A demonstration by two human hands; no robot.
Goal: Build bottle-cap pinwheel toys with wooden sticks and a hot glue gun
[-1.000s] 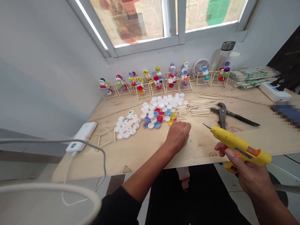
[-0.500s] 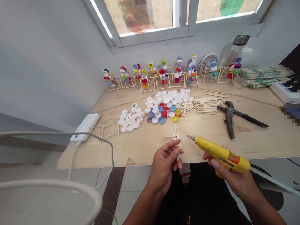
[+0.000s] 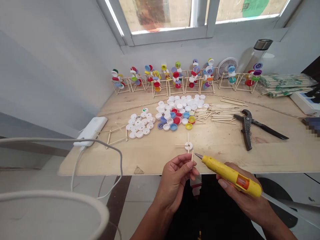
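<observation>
My left hand (image 3: 178,175) is closed, pinching a short wooden stick (image 3: 192,155) upright between thumb and fingers at the table's front edge. My right hand (image 3: 241,186) grips a yellow hot glue gun (image 3: 225,171), its metal nozzle pointing left, close to the top of that stick; whether they touch I cannot tell. A clear glue stick (image 3: 282,206) trails from the gun's back. Just beyond my left hand lies a white bottle cap (image 3: 190,146) with sticks (image 3: 179,145) set at its centre, one pointing left and others away from and toward me.
Bottle caps (image 3: 140,126) lie in groups mid-table, beside loose sticks (image 3: 222,111). Black cutting pliers (image 3: 247,130) rest at right. Stick frames with coloured caps (image 3: 176,80) line the wall, near a small fan (image 3: 227,68) and a bottle (image 3: 261,50). A power bank (image 3: 92,131) with cable sits left.
The glue gun has moved left and slightly down, bringing its nozzle beside the stick in my left hand. That stick is now held more upright. The view has shifted slightly.
</observation>
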